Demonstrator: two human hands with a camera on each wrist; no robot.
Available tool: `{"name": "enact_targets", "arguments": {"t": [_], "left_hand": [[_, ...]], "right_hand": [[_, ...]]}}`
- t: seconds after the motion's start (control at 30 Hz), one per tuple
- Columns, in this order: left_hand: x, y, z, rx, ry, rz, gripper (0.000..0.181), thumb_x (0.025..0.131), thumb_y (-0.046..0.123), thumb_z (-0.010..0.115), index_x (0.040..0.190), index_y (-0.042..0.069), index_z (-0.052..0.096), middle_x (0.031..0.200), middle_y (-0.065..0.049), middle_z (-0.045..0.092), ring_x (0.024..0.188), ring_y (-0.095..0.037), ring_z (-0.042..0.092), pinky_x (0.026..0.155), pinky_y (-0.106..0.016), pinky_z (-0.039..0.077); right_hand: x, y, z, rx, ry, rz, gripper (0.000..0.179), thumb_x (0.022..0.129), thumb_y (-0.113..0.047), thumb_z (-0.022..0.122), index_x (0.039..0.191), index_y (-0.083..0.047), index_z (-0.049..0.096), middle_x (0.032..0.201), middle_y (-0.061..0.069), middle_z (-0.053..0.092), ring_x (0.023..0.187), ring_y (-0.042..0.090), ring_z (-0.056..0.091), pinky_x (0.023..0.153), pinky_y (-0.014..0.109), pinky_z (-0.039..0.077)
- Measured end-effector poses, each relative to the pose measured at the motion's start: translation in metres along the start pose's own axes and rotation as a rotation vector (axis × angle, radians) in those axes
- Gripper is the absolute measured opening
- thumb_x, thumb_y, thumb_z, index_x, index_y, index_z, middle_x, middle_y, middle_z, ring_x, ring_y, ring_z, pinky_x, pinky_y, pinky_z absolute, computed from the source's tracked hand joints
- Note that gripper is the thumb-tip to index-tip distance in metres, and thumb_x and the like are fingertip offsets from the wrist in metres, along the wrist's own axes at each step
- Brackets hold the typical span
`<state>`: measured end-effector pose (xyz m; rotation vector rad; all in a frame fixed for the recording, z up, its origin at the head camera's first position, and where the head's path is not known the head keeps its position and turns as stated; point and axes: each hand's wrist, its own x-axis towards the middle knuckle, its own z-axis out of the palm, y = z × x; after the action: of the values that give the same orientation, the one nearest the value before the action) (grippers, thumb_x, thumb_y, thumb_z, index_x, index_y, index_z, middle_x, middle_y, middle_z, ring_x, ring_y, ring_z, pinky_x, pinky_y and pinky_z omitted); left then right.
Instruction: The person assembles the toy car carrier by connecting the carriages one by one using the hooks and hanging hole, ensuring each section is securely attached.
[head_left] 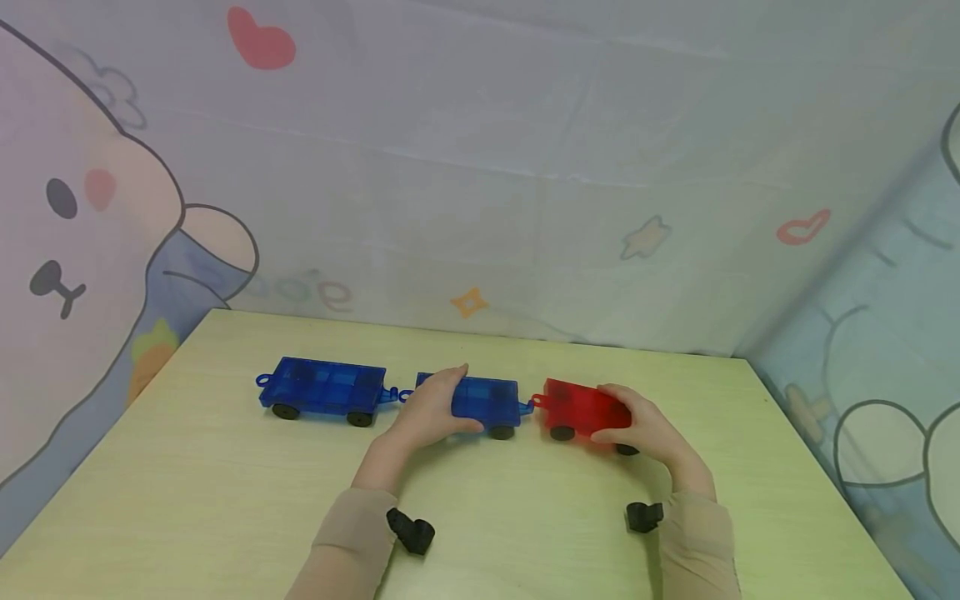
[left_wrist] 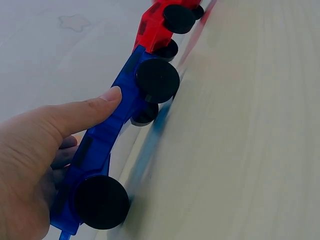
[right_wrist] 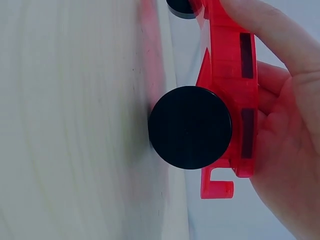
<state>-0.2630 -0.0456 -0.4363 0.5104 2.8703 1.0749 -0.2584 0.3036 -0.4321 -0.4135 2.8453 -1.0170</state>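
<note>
Three see-through toy wagons with black wheels stand in a row in the head view. My left hand (head_left: 431,410) grips the middle blue wagon (head_left: 486,398), thumb along its near side and fingers over the far side. The right hand (head_left: 647,427) holds the red wagon (head_left: 572,404) the same way, at its right end. The middle wagon's hook overlaps the red wagon's ring in the head view. On the left stands another blue wagon (head_left: 326,386), untouched, its hook right at the middle wagon's ring. A red hook (right_wrist: 218,189) at the red wagon's end hangs free in the right wrist view.
The wagons are on a pale wooden table (head_left: 225,492), towards its back edge. Behind it hangs a printed cloth (head_left: 480,167) with a bear, hearts and stars; more printed cloth (head_left: 900,333) hangs at the right. A black camera mount (head_left: 411,531) sits on each wrist.
</note>
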Motion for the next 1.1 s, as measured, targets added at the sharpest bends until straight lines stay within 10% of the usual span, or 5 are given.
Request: {"name": "enact_targets", "arguments": {"t": [1.1], "left_hand": [[-0.0011, 0.0004, 0.0001, -0.005, 0.013, 0.004, 0.095, 0.076, 0.037, 0.084, 0.152, 0.007, 0.034, 0.153, -0.013, 0.042, 0.142, -0.033, 0.038, 0.113, -0.054, 0.036]], "right_hand": [[0.0033, -0.0039, 0.0052, 0.006, -0.029, -0.023, 0.081, 0.081, -0.031, 0.080, 0.145, 0.001, 0.042, 0.149, 0.024, 0.041, 0.133, 0.044, 0.040, 0.108, 0.058, 0.040]]}}
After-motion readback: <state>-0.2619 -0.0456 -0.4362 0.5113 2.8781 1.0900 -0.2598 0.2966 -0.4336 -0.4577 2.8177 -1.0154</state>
